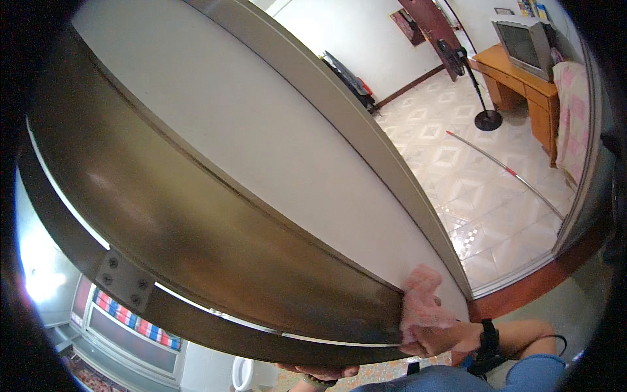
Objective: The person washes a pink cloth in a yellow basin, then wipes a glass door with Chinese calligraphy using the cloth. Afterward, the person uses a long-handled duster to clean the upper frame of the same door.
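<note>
My right hand is closed round a crumpled pink cloth, with a black band on that wrist. The cloth lies against the near end of a bronze-brown metal door frame, where it meets the pale wall. Below, at the dark edge of the door, my left hand shows only in part, a beaded bracelet on its wrist. Its fingers are bent against that edge, their tips partly hidden. A screwed metal hinge sits farther left along the frame.
Through the doorway at right, a red-and-silver pole lies on the tiled floor. Beyond it stand a black pedestal fan and a wooden desk bearing an old television. A white toilet and a window are lower left.
</note>
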Available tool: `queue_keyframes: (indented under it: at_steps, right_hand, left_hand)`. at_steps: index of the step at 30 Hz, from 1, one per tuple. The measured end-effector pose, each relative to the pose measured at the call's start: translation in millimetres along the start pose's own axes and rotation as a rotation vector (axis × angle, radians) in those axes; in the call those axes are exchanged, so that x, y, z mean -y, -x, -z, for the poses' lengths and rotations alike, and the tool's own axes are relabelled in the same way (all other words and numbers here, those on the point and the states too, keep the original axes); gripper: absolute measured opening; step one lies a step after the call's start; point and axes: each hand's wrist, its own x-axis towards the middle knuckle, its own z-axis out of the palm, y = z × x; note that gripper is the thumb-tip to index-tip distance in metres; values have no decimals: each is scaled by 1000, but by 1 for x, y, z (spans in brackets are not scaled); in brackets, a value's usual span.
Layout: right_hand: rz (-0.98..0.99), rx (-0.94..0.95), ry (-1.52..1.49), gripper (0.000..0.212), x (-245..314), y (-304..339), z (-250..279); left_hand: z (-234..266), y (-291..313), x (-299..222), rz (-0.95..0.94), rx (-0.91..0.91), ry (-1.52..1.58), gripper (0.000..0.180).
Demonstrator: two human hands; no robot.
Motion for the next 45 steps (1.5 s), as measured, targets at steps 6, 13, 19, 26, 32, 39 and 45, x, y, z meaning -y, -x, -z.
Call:
queue_keyframes:
  at_steps: [6, 13, 19, 26, 32, 39, 45]
  right_hand:
    - [-199, 98, 280, 26, -45, 59, -50]
    - [113, -213, 289, 45, -8, 19, -15]
    - [286, -335, 435, 75, 26, -24, 24]
    - [384, -460, 787, 60, 73, -79, 78]
    - [500, -332, 819, 66, 121, -147, 134]
    - [729, -530, 775, 63, 166, -256, 204]
    - [919, -715, 919, 66, 144, -324, 240]
  left_hand:
    - [4, -6, 0, -14, 7, -22, 98]
    - [14, -16, -10, -22, 243, -35, 97]
    - [18, -20, -6, -18, 364, 10, 98]
    - [20, -20, -13, 48, 410, 33, 102]
    - [12, -13, -9, -14, 347, 19, 105]
    - [7, 9, -5, 26, 386, 10, 101]
    - [3, -17, -7, -8, 204, 60, 102]
